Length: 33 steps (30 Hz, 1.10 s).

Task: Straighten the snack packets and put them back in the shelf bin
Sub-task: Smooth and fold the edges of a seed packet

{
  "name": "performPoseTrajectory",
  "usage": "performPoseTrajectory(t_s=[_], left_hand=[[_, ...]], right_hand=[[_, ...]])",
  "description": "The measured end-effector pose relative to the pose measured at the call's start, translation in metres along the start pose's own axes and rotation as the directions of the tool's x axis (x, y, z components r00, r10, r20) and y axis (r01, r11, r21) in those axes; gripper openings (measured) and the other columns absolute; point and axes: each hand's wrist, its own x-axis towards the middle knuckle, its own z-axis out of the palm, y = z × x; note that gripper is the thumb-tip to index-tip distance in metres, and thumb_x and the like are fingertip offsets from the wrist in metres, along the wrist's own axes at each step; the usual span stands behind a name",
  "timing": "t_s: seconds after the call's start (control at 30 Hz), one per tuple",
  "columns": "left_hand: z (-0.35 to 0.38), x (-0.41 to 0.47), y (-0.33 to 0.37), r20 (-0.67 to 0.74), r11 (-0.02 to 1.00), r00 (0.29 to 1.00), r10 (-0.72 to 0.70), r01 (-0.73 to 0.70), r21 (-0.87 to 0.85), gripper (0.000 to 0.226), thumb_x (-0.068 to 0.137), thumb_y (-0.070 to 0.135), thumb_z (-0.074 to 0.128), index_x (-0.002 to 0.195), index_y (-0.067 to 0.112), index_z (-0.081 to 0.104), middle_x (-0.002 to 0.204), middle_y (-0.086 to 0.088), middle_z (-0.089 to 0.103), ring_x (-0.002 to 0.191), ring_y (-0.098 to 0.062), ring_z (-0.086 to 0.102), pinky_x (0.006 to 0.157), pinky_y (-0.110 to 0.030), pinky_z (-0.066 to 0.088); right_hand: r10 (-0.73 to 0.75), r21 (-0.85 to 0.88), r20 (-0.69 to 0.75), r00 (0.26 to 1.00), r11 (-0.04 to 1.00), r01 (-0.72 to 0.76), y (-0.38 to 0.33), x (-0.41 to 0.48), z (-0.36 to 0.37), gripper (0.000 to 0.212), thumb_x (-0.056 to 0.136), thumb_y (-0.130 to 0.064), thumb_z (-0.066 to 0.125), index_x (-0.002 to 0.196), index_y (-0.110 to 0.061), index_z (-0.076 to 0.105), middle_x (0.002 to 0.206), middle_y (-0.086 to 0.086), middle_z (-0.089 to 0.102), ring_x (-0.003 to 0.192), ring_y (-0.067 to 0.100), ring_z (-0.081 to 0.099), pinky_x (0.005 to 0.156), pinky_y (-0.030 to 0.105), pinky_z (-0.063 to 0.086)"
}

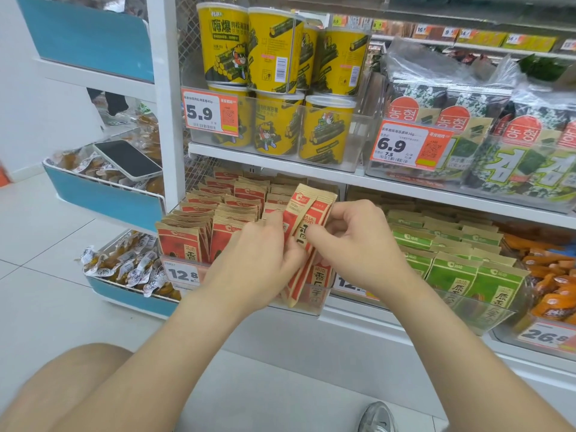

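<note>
A stack of red snack packets [307, 219] marked "C" is pinched, tilted, in the grip of the left hand [258, 260] and right hand [358, 241], over the front of the clear shelf bin [311, 310]. The bin is tagged "12.8" and filled with rows of matching packets. Green packets [452, 266] are kept in the next bin.

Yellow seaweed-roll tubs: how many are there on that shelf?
7 yellow tubs: four stacked on top, three beneath in the clear bin, left of the seaweed packs. More may be hidden behind.

I see pale glossy floor tiles [40, 307] below, a white shelf unit [166, 120] ahead, and a blue-fronted wire rack [103, 199] at its left edge, evenly lit.
</note>
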Motion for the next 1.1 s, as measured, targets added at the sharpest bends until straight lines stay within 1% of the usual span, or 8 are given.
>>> performPoseTrajectory(t_s=[0.23,0.37,0.67,0.8,0.9,0.97,1.03,1.1], left_hand=[[0.004,0.002,-0.003,-0.061,0.999,0.998,0.029,-0.027,0.032,0.057,0.108,0.068,0.022,0.1,0.028,0.061,0.08,0.006,0.069,0.077,-0.024,0.067,0.073,-0.048,0.056],[0.002,0.005,-0.003,-0.058,0.988,0.998,0.031,-0.039,-0.149,0.051,0.114,0.053,0.034,0.083,0.026,0.064,0.07,0.008,0.065,0.07,-0.017,0.064,0.072,-0.046,0.053],[-0.001,0.005,0.004,-0.007,0.977,0.999,0.053,-0.054,-0.206,0.051,0.117,0.033,0.031,0.073,0.023,0.053,0.066,0.002,0.059,0.067,-0.024,0.061,0.073,-0.05,0.05],[-0.006,0.007,-0.001,0.014,0.955,0.999,0.041,-0.035,-0.295,0.048,0.117,0.04,0.036,0.078,0.025,0.061,0.065,0.009,0.063,0.066,-0.006,0.06,0.064,-0.031,0.04],[-0.01,0.011,-0.005,-0.024,0.913,0.997,-0.068,0.052,-0.405,0.041,0.114,0.046,0.046,0.086,0.029,0.07,0.061,0.026,0.066,0.06,0.007,0.062,0.058,-0.013,0.042],[-0.01,0.014,-0.011,-0.066,0.847,0.98,-0.187,0.127,-0.516,0.04,0.11,0.053,0.052,0.096,0.026,0.078,0.072,0.021,0.076,0.07,0.002,0.072,0.07,-0.028,0.061],[-0.012,0.013,-0.013,-0.077,0.809,0.967,-0.244,0.159,-0.566,0.036,0.106,0.057,0.059,0.102,0.027,0.079,0.084,0.011,0.082,0.08,-0.008,0.079,0.077,-0.044,0.067],[-0.015,0.012,-0.013,-0.031,0.795,0.974,-0.224,0.164,-0.585,0.023,0.104,0.054,0.065,0.106,0.034,0.076,0.09,0.012,0.083,0.083,-0.006,0.08,0.078,-0.042,0.068]], right_hand=[[0.018,0.067,0.033,0.999,0.998,-0.02,0.007,0.003,-0.007,0.019,0.089,-0.019,0.064,0.09,-0.019,0.084,0.076,0.006,0.08,0.072,0.032,0.078,0.071,0.053,0.067],[0.043,0.158,0.095,0.995,0.986,-0.058,0.006,0.002,-0.009,0.018,0.097,-0.008,0.064,0.093,-0.01,0.082,0.077,0.009,0.08,0.07,0.024,0.08,0.065,0.04,0.066],[0.041,0.163,0.07,0.997,0.985,-0.052,0.004,0.003,-0.005,0.025,0.099,-0.011,0.067,0.078,0.002,0.072,0.073,0.018,0.077,0.069,0.028,0.079,0.071,0.055,0.068],[0.015,0.149,0.013,1.0,0.989,-0.016,0.007,0.004,-0.004,0.024,0.101,-0.023,0.069,0.084,-0.008,0.078,0.079,0.014,0.079,0.074,0.032,0.08,0.073,0.056,0.067],[-0.007,0.199,0.043,0.999,0.98,-0.001,0.004,0.001,-0.004,0.014,0.101,-0.036,0.074,0.105,-0.024,0.082,0.086,0.007,0.081,0.078,0.033,0.08,0.074,0.054,0.068],[0.032,0.159,0.114,0.993,0.986,-0.05,0.003,-0.001,-0.005,0.018,0.095,-0.038,0.08,0.112,-0.029,0.08,0.085,0.0,0.082,0.076,0.026,0.081,0.075,0.051,0.068],[0.065,0.137,0.205,0.977,0.986,-0.095,0.002,-0.003,-0.003,0.015,0.096,-0.032,0.081,0.11,-0.027,0.081,0.084,0.0,0.083,0.078,0.026,0.081,0.075,0.049,0.068],[0.075,0.148,0.231,0.97,0.983,-0.111,0.002,-0.003,0.0,0.014,0.098,-0.023,0.078,0.113,-0.023,0.081,0.084,0.002,0.083,0.08,0.029,0.081,0.074,0.05,0.068]])
